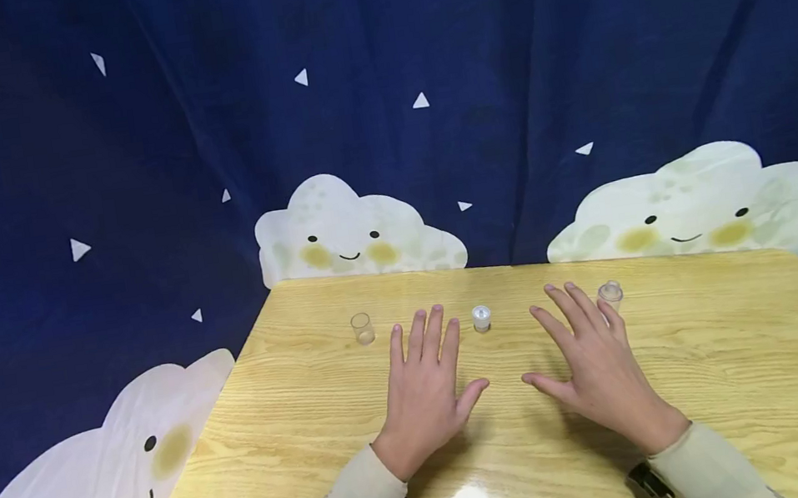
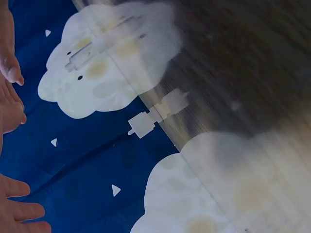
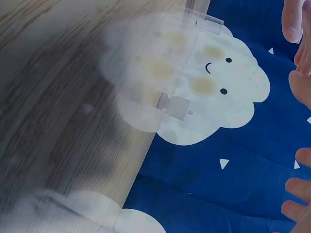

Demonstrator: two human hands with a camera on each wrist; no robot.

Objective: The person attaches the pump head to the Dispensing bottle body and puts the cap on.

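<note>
1. Left hand is palm down above the wooden table, fingers straight and spread wide.
2. Right hand is likewise palm down and fanned wide, its thumb pointing toward the left thumb.
3. Just left of the left little finger stands a clear tube.
4. Between the hands, nearer the left index fingertip, is a small whitish clear piece.
5. At the right little finger, partly hidden, is a clear flanged piece; I cannot tell whether they touch.

A cloud-print curtain and wooden table suggest a screened-off booth.
</note>
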